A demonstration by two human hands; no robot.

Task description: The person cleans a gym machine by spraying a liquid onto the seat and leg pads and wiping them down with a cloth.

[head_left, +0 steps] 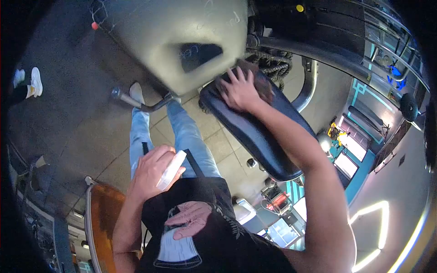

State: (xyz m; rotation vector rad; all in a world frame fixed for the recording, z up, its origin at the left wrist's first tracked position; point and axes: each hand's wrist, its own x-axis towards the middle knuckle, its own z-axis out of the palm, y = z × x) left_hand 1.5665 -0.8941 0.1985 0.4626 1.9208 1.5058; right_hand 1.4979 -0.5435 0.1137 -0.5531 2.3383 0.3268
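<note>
My left hand (154, 173) is in front of my body, with its fingers closed around a smooth white object (172, 170). Its narrow end shows beside the thumb; the rest is hidden, and I cannot make out its kind. On a black padded cushion (259, 132), my right hand (241, 91) lies flat with fingers spread. A dark brown cloth (261, 86) is bunched under and beside that hand, against the upper end of the cushion.
Beyond the cushion stands a large grey machine housing (191, 27) with a recessed opening. A bent metal bar (154, 107) crosses near my legs. Thick black ropes (277, 61) lie behind the cushion. An orange-brown panel (107, 214) is at lower left. Another person's shoe (36, 82) shows at far left.
</note>
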